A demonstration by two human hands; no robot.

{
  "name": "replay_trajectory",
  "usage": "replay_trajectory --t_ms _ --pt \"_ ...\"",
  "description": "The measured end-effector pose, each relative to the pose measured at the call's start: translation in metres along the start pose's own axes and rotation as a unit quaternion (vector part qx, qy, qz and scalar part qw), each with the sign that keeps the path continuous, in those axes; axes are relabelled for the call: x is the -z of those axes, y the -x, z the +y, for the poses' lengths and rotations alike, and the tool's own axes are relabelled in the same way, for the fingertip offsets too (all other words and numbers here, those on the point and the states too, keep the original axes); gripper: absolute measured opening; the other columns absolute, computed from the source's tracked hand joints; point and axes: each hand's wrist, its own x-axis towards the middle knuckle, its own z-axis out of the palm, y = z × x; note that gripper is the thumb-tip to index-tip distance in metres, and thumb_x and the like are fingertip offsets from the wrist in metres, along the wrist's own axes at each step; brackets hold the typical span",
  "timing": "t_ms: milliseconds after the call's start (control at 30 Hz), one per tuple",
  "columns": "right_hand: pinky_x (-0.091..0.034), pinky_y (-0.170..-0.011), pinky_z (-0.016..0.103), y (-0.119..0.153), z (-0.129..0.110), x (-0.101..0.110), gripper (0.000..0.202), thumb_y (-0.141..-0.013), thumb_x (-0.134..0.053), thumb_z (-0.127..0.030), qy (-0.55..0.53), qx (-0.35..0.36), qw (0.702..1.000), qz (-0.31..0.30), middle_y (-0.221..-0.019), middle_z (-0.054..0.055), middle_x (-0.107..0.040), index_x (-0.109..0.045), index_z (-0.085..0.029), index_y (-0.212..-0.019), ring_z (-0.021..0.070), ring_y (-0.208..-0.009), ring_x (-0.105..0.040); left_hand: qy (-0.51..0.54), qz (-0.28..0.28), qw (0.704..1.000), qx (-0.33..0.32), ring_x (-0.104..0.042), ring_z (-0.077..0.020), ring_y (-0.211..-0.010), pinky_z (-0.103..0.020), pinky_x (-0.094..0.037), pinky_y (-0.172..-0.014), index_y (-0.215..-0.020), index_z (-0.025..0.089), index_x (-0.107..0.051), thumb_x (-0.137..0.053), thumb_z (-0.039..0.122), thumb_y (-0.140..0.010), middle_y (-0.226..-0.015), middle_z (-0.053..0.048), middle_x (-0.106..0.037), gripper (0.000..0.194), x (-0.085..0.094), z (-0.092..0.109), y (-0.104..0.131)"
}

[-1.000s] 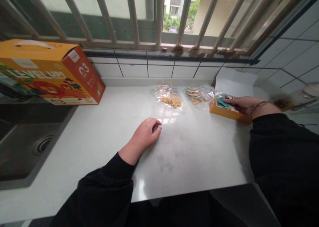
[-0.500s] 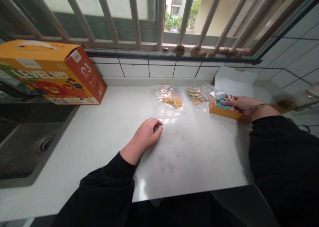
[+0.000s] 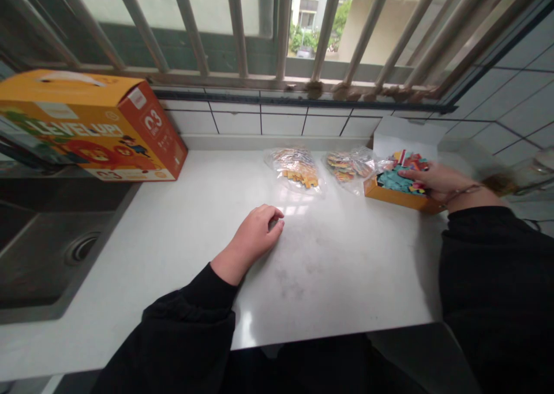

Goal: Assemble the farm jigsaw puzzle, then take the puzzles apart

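My left hand [image 3: 261,231] rests on the white countertop with fingers loosely curled, a gap between thumb and forefinger and nothing in it. Over at the right, my right hand [image 3: 441,183] reaches into a small orange box [image 3: 392,198] with its white lid [image 3: 404,135] raised behind. Its fingers are closed on puzzle pieces [image 3: 400,176], teal, red and pink, heaped at the box's top. How many it grips is hidden. Left of the box lies a clear bag of mixed-colour puzzle pieces [image 3: 346,166], and beside that a bag of yellow-orange puzzle pieces [image 3: 298,172].
A large orange carton [image 3: 99,131] with a handle stands at the left beside a dark sink [image 3: 47,250]. Behind the white countertop [image 3: 329,267] are a tiled wall and a barred window. A blurred glass container [image 3: 536,169] stands at the far right.
My right hand has shifted slightly right and lifted at the box, and more of the coloured pieces now show above its rim. My left hand has stayed in place.
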Motion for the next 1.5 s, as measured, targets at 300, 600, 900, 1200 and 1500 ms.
replay_trajectory --t_ms 300,600,900,1200,1500 --pt "-0.063 -0.065 0.024 0.003 0.009 0.047 0.022 -0.091 -0.080 0.000 -0.119 0.011 0.993 0.017 -0.090 0.007 -0.081 -0.077 -0.022 -0.093 0.0156 -0.065 -0.073 0.004 0.001 1.000 -0.001 -0.071 -0.0279 -0.101 -0.048 -0.059 -0.099 -0.107 0.020 -0.072 -0.064 0.024 -0.098 -0.105 -0.010 -0.074 0.013 0.002 0.004 0.000" --pt "-0.070 -0.078 0.035 0.095 -0.026 -0.031 0.044 -0.076 -0.101 -0.020 -0.149 0.044 0.971 -0.182 -0.108 0.013 -0.084 -0.077 -0.022 -0.113 0.0222 -0.080 -0.080 0.114 0.018 0.989 0.091 -0.076 -0.0267 -0.095 -0.044 -0.062 -0.091 -0.121 0.022 -0.073 -0.065 0.053 -0.106 -0.106 -0.009 -0.081 0.035 0.007 0.001 -0.001" --pt "-0.071 -0.095 0.053 0.178 0.001 -0.232 0.064 -0.077 -0.099 -0.050 -0.105 0.123 0.903 -0.398 -0.119 0.009 -0.083 -0.061 -0.027 -0.124 0.0308 -0.106 -0.082 0.201 0.062 0.971 0.116 -0.069 -0.0376 -0.142 -0.053 -0.059 -0.113 -0.155 0.017 -0.053 -0.075 0.079 -0.093 -0.158 -0.027 -0.065 0.091 0.033 -0.040 0.000" --pt "-0.063 -0.105 0.056 0.177 0.012 -0.228 0.029 -0.099 -0.075 -0.032 0.105 0.417 0.880 -0.204 -0.127 0.015 -0.076 -0.069 -0.026 -0.127 0.0336 -0.117 -0.073 -0.055 -0.048 0.997 -0.013 -0.044 -0.0418 -0.165 -0.062 -0.034 -0.135 -0.164 0.031 -0.057 -0.104 0.050 -0.074 -0.177 -0.015 -0.052 0.103 0.045 -0.033 0.008" --pt "-0.056 -0.116 0.058 0.187 0.011 -0.232 0.040 -0.096 -0.089 -0.039 0.169 0.518 0.784 -0.296 -0.143 0.016 -0.072 -0.075 -0.028 -0.132 0.0369 -0.134 -0.069 -0.018 -0.032 0.998 -0.051 -0.065 -0.0318 -0.147 -0.054 -0.045 -0.129 -0.139 0.029 -0.074 -0.081 0.028 -0.094 -0.154 -0.009 -0.074 0.046 0.052 -0.027 0.007"
